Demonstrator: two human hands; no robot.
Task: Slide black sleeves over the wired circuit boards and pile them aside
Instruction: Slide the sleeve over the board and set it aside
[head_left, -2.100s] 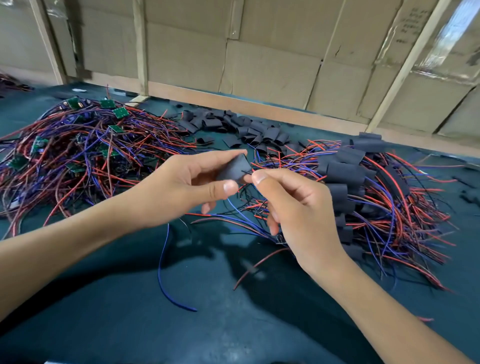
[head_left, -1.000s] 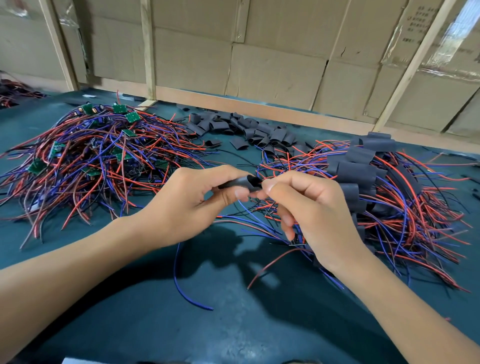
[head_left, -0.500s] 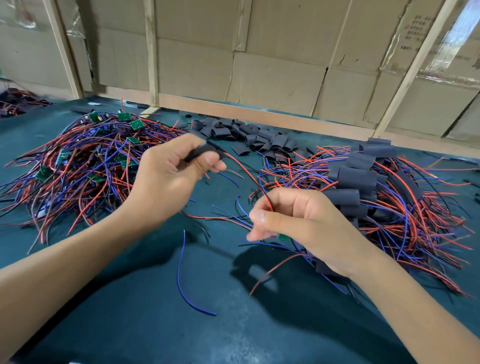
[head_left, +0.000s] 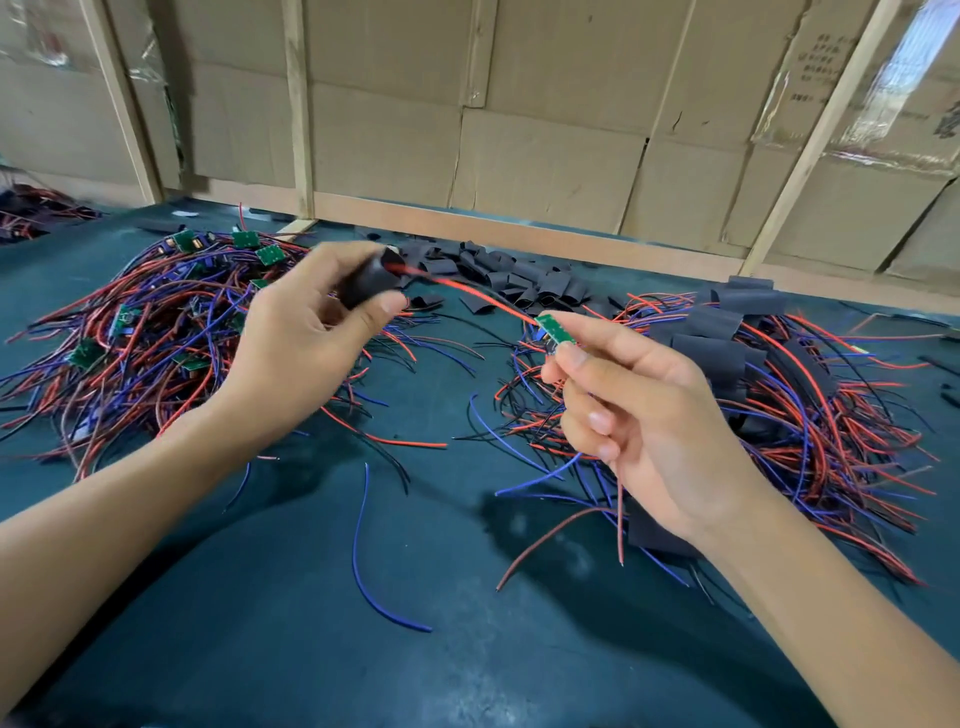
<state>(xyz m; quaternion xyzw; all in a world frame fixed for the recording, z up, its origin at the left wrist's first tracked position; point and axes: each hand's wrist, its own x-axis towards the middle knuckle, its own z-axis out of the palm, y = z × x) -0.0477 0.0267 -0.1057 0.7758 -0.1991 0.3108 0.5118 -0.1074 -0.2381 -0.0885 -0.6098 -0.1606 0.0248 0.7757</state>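
Left hand (head_left: 306, 332), centre-left of frame, gripping short black rubbery sleeve (head_left: 370, 283). Right hand (head_left: 644, 421), centre-right, pinching small green rectangular circuit board (head_left: 555, 328); red wire (head_left: 478, 295) between both.

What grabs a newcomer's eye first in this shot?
The two hands at centre: the left hand grips a black sleeve, and a red wire runs from it to a green circuit board pinched in the right hand. Tangled piles of red and blue wires flank them on the teal table.

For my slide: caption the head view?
Left hand holds black sleeve on red wire; right hand pinches circuit board.
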